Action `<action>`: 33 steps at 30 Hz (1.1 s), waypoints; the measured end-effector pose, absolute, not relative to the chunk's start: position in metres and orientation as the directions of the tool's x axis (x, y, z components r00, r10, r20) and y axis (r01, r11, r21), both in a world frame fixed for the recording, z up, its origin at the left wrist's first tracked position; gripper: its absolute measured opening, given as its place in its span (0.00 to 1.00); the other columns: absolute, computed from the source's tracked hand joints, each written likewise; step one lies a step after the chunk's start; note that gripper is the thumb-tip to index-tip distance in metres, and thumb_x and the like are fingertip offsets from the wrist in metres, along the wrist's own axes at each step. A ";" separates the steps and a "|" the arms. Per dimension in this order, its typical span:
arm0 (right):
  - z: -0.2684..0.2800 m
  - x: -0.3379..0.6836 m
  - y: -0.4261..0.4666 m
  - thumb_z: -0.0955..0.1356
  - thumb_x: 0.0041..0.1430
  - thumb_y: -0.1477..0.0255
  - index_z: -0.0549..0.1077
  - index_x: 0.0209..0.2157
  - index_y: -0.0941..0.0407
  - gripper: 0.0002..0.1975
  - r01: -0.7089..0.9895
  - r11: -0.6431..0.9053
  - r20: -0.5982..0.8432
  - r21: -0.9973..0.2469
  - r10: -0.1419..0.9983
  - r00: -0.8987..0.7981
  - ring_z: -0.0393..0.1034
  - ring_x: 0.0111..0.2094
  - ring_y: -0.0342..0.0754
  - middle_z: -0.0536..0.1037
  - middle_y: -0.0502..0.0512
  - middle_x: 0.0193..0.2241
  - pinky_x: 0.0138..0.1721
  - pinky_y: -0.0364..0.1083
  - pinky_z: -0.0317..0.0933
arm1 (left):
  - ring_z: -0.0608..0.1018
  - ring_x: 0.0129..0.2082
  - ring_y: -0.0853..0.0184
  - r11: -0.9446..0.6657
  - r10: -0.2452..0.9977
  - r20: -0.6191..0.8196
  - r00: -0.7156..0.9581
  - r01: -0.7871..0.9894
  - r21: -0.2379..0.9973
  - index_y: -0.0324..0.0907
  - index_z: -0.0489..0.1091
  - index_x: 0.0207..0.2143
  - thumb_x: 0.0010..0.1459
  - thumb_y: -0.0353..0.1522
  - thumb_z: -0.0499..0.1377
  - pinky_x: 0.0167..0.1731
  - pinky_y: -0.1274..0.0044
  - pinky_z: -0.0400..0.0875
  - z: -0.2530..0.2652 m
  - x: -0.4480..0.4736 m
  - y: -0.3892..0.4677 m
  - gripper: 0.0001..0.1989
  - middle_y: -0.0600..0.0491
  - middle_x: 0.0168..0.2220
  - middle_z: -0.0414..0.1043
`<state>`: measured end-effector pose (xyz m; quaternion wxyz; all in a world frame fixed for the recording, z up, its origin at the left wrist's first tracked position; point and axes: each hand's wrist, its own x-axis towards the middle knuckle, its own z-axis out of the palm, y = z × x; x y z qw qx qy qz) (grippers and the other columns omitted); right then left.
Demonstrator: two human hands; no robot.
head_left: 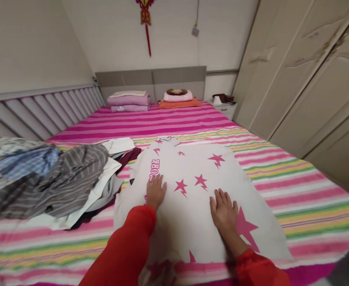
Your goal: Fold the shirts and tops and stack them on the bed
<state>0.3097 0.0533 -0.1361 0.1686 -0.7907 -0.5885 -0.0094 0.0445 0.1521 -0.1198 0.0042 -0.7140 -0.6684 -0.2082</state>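
Note:
A white garment with pink stars and pink lettering is spread out on the bed in front of me; it looks like a shirt. My left hand rests flat on its left part, over the lettering, fingers stretched out. On the right part, beside a large pink star, my right hand lies palm down with its fingers a little apart. Neither hand grips the cloth. The garment's near edge is partly hidden by my red sleeves.
A heap of clothes lies left of the garment on the striped bedspread. Folded purple bedding and a pillow sit by the headboard. A bed rail runs along the left; a wardrobe stands right.

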 end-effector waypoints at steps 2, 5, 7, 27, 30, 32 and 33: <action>-0.139 0.309 0.055 0.52 0.67 0.62 0.66 0.61 0.58 0.29 0.935 -0.247 0.227 -0.255 0.925 0.306 0.53 0.65 0.57 0.65 0.61 0.63 0.63 0.62 0.44 | 0.64 0.64 0.52 -0.060 0.956 0.291 -0.024 0.959 0.276 0.37 0.65 0.59 0.65 0.34 0.48 0.62 0.57 0.58 -0.119 0.053 0.144 0.23 0.41 0.62 0.64; -0.137 0.317 0.057 0.52 0.67 0.63 0.67 0.60 0.57 0.28 0.936 -0.235 0.251 -0.261 0.920 0.301 0.55 0.64 0.57 0.66 0.61 0.62 0.62 0.62 0.45 | 0.63 0.64 0.49 -0.011 0.958 0.279 -0.065 0.965 0.262 0.32 0.63 0.61 0.66 0.35 0.46 0.60 0.54 0.59 -0.126 0.079 0.118 0.25 0.37 0.63 0.61; -0.135 0.319 0.057 0.53 0.67 0.63 0.67 0.60 0.58 0.27 0.935 -0.231 0.259 -0.270 0.918 0.301 0.55 0.64 0.57 0.66 0.62 0.62 0.61 0.62 0.46 | 0.62 0.65 0.51 -0.097 0.959 0.283 0.026 0.966 0.240 0.35 0.62 0.61 0.66 0.36 0.47 0.61 0.55 0.60 -0.133 0.097 0.093 0.25 0.39 0.63 0.61; -0.121 0.271 0.013 0.56 0.69 0.63 0.59 0.64 0.56 0.26 0.912 -0.012 0.195 -0.410 0.976 0.100 0.47 0.68 0.54 0.58 0.54 0.67 0.66 0.58 0.38 | 0.50 0.68 0.42 0.219 0.893 0.316 -0.321 0.922 0.319 0.31 0.51 0.66 0.67 0.43 0.41 0.60 0.43 0.45 -0.149 0.007 -0.037 0.32 0.36 0.67 0.53; -0.122 0.297 -0.005 0.56 0.69 0.62 0.60 0.63 0.51 0.24 0.918 0.076 0.221 -0.390 0.975 0.012 0.49 0.67 0.50 0.59 0.47 0.66 0.66 0.55 0.39 | 0.51 0.68 0.46 0.118 0.914 0.343 -0.215 0.952 0.281 0.34 0.51 0.66 0.67 0.43 0.40 0.62 0.45 0.44 -0.157 0.006 -0.052 0.31 0.38 0.67 0.54; -0.122 0.334 -0.016 0.56 0.69 0.63 0.62 0.63 0.54 0.24 0.920 0.005 0.213 -0.391 0.973 0.086 0.49 0.67 0.52 0.59 0.52 0.66 0.66 0.55 0.39 | 0.51 0.68 0.48 0.065 0.927 0.337 -0.166 0.954 0.292 0.35 0.53 0.65 0.67 0.43 0.40 0.63 0.49 0.47 -0.162 -0.008 -0.061 0.30 0.37 0.66 0.55; -0.122 0.354 -0.021 0.56 0.69 0.65 0.62 0.63 0.56 0.25 0.918 -0.041 0.212 -0.395 0.968 0.134 0.48 0.68 0.54 0.59 0.56 0.66 0.66 0.56 0.38 | 0.51 0.69 0.48 0.042 0.933 0.328 -0.150 0.948 0.315 0.34 0.54 0.64 0.66 0.43 0.41 0.63 0.51 0.49 -0.165 -0.016 -0.066 0.31 0.37 0.66 0.55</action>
